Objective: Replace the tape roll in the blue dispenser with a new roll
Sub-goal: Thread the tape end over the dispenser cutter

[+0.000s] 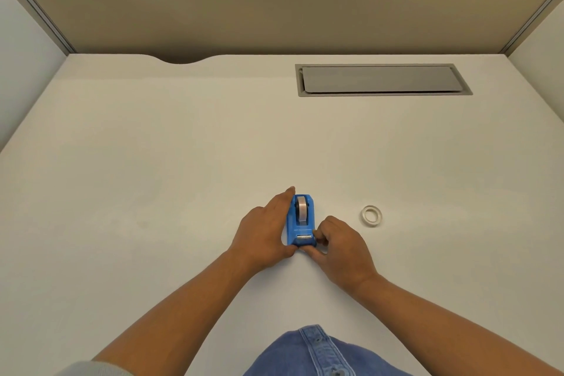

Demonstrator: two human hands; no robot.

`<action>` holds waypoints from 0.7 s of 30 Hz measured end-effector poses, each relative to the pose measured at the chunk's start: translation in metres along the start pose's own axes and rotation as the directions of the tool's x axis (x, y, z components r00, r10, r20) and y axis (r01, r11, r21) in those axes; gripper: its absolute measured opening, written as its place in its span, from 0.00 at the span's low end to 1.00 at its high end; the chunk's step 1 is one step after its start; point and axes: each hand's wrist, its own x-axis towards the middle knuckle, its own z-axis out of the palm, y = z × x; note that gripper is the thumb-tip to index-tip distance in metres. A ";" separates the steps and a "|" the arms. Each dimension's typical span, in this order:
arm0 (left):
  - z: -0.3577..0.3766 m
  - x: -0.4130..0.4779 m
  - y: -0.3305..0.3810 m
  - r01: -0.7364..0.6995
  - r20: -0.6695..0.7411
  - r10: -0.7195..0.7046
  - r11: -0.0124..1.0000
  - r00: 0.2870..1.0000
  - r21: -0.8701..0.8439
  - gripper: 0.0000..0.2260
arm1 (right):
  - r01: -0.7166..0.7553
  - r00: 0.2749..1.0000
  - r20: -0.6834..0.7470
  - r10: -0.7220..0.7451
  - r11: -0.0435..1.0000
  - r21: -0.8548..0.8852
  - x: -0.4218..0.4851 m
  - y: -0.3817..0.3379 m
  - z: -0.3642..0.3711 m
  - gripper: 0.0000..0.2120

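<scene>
A blue tape dispenser (300,223) stands on the white desk, its cutter end toward me, with a tape roll (301,208) seated in it. My left hand (264,229) lies flat along the dispenser's left side, fingers stretched to its far end and thumb at the near corner. My right hand (338,243) has its fingers curled and pinches the near right corner by the cutter. A second, clear tape roll (371,215) lies flat on the desk to the right, apart from both hands.
A grey cable hatch (381,80) is set into the desk at the back right. Partition walls enclose the desk at the back and sides, with a curved notch in the back edge (180,60). Blue denim (311,354) shows at the bottom.
</scene>
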 end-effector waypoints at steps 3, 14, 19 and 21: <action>0.000 -0.002 0.000 -0.004 -0.005 0.004 1.000 1.000 -0.014 0.47 | -0.006 1.000 -0.004 0.006 1.000 0.020 -0.001 -0.001 0.000 0.21; -0.007 -0.004 0.006 0.030 0.028 -0.028 0.996 0.999 -0.080 0.48 | 0.008 1.000 0.017 -0.008 0.999 0.043 -0.015 0.009 -0.004 0.10; -0.006 -0.003 0.008 0.031 -0.001 -0.032 0.998 1.000 -0.062 0.47 | 0.011 1.000 0.009 -0.012 0.998 0.061 -0.017 0.012 -0.004 0.08; -0.007 -0.002 0.009 0.029 -0.009 -0.029 0.999 1.000 -0.039 0.47 | 0.011 1.000 0.005 -0.011 0.998 0.069 -0.018 0.012 -0.004 0.08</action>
